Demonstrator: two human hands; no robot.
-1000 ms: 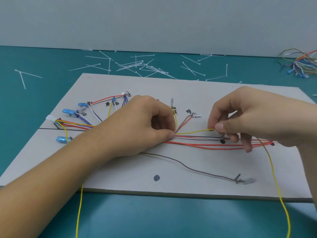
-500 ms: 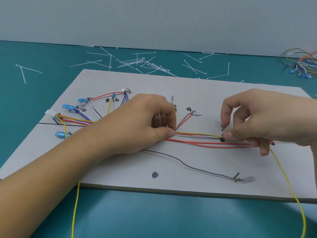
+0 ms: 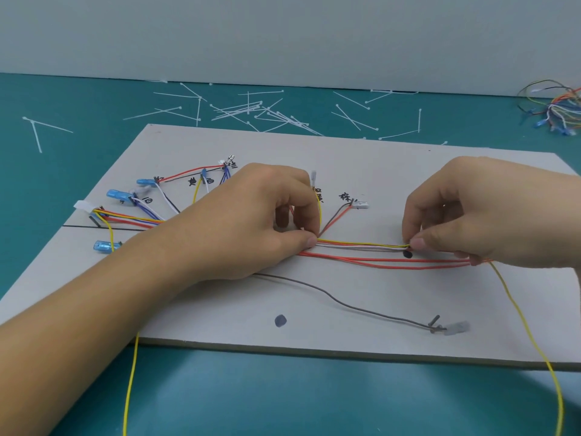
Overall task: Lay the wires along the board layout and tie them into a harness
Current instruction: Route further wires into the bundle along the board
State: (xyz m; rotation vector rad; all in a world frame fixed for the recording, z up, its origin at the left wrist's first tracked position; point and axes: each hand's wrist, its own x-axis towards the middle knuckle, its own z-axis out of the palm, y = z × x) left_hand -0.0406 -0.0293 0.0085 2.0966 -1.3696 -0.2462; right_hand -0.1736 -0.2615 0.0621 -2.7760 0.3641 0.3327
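Note:
A grey layout board (image 3: 361, 165) lies on the teal table, with coloured wires fanned out to blue terminals (image 3: 118, 194) at its left. My left hand (image 3: 251, 221) pinches the wire bundle (image 3: 361, 246) at the board's middle. My right hand (image 3: 478, 212) pinches the same bundle, yellow wire on top, just above a dark dot (image 3: 407, 254). From there the yellow wire (image 3: 515, 309) trails off the board's front right. Two red wires (image 3: 377, 262) run below the bundle. A loose grey wire (image 3: 345, 302) curves to a clear terminal (image 3: 456, 327).
Many white cable ties (image 3: 251, 110) lie scattered on the table behind the board. A tangle of spare coloured wires (image 3: 556, 108) sits at the far right. Another dark dot (image 3: 280, 320) marks the board near its front edge. A second yellow wire (image 3: 130, 388) hangs over the front edge.
My right hand slid right along the bundle and lowered the yellow wire onto the other wires near the dark dot. The left hand kept its pinch in place.

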